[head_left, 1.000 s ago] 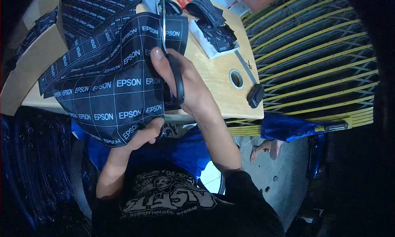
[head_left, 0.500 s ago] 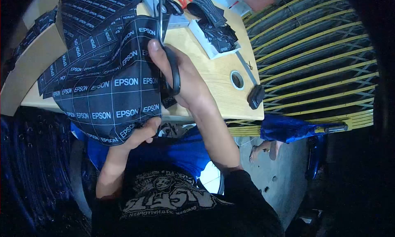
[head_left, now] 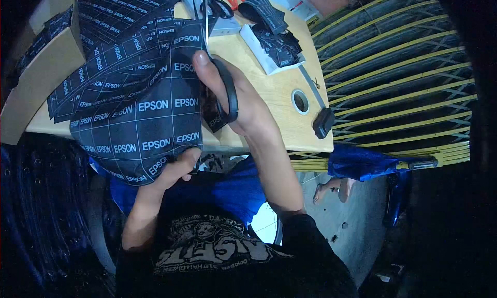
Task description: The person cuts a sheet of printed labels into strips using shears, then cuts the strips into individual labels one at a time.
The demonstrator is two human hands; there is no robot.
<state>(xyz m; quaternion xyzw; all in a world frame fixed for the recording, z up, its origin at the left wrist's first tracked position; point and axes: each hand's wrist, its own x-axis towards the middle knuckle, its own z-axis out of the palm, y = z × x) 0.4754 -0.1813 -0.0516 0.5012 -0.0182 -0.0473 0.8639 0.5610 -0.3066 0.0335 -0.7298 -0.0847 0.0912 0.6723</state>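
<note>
A black sheet printed with EPSON labels and a white grid hangs over the table's front edge. My left hand pinches its lower right corner between thumb and fingers. My right hand holds black-handled scissors, thumb through one loop. Their blades point away from me at the sheet's right edge and look parted. A dark printed strip hangs beside the right hand, partly hidden. More printed sheets lie behind, at the back left of the table.
A cardboard box stands at the left. On the wooden table are a white box of black labels, a round grommet, a black device and an orange-handled tool. Beyond is a yellow folding gate; another person's feet show below.
My right hand and the scissors have shifted slightly to the right. The blades look wider apart, and the sheet's folds have flattened a little near its right edge.
</note>
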